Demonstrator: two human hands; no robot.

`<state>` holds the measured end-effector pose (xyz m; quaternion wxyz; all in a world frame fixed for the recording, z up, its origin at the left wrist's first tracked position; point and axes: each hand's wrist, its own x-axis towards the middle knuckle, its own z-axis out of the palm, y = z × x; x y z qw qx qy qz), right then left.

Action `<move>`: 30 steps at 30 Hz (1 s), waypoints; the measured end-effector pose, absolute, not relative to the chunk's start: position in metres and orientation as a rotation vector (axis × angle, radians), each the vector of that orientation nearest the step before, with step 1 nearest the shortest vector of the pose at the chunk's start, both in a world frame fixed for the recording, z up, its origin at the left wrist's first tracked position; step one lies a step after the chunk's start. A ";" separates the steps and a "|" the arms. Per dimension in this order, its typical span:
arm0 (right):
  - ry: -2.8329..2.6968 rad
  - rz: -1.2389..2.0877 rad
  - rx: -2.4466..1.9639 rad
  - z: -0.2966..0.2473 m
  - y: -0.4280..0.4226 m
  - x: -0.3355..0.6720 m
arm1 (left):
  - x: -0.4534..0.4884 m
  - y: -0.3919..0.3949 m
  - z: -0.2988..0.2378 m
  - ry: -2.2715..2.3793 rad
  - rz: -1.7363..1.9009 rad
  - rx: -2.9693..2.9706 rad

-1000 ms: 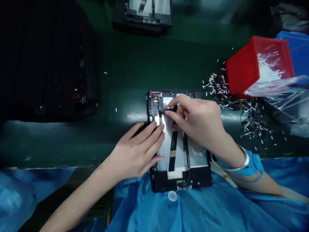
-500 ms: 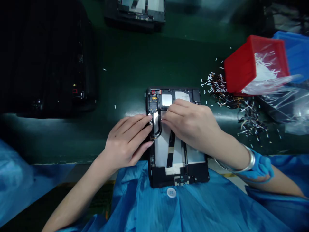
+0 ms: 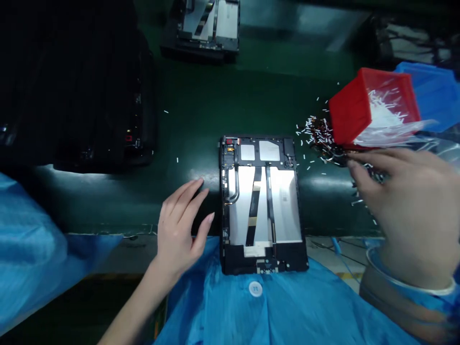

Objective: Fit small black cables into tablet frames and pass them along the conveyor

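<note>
Both hands off the tablet now

Right hand [image 3: 406, 211] pulled away toward the scattered bits [image 3: 323, 139] by the red bin [image 3: 354, 115], fingers loose, empty. Left hand [image 3: 179, 225] rests open beside the opened tablet [image 3: 262, 206] at the green bench's [image 3: 201, 105] near edge.

Single head-worn view, looking forward and steeply down, close over the near edge of the green bench [image 3: 201, 76]. Far edge cut off at top; no second view shares the scene.
</note>
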<state>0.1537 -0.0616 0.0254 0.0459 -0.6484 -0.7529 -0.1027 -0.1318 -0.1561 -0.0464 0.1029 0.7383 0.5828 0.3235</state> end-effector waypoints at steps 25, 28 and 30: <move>-1.637 -0.006 -1.833 -0.029 -0.070 0.243 | -0.038 0.131 0.007 1.383 1.319 0.882; -1.735 -0.202 -1.968 -0.029 -0.058 0.257 | -0.021 0.193 0.001 1.415 1.265 0.844; -1.822 -0.305 -2.008 -0.028 -0.048 0.260 | -0.017 0.217 -0.001 1.401 1.241 0.834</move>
